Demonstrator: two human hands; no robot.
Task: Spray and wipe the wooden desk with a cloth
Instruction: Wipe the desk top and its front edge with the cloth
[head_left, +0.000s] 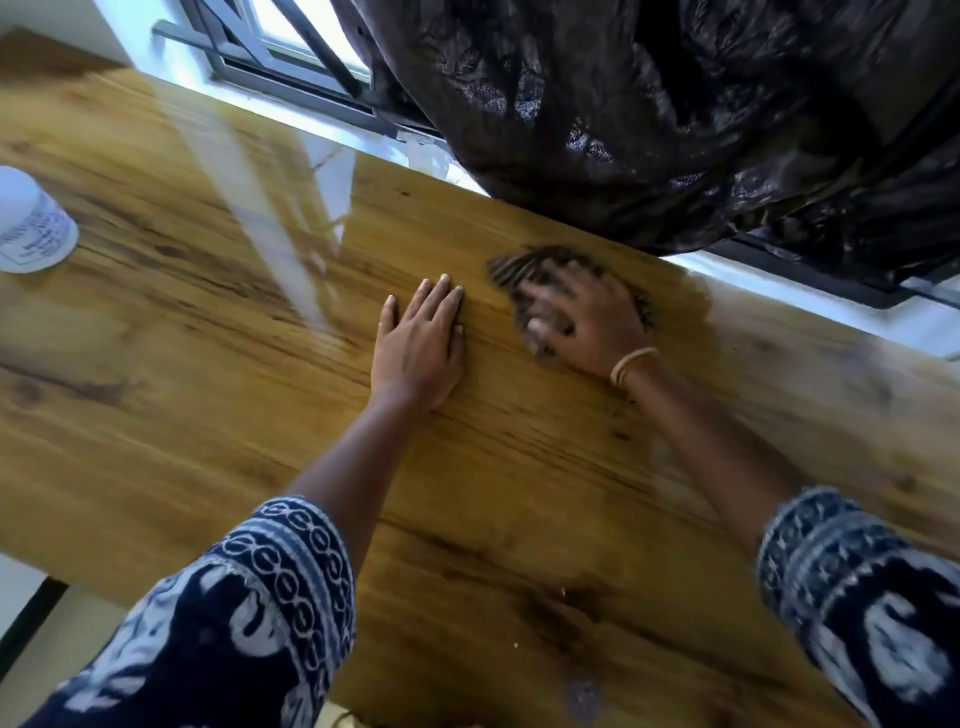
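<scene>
The wooden desk fills most of the view, glossy with window glare. A dark striped cloth lies on it near the far edge, blurred by motion. My right hand lies on top of the cloth, fingers spread and pressing it to the wood. My left hand rests flat on the desk just left of the cloth, fingers straight and together. A white bottle stands at the left edge of the view, only its lower body showing.
A dark patterned curtain hangs over the far edge of the desk, close behind the cloth. A window frame and sill run along the far side. Small crumbs and a dull smear sit on the near wood.
</scene>
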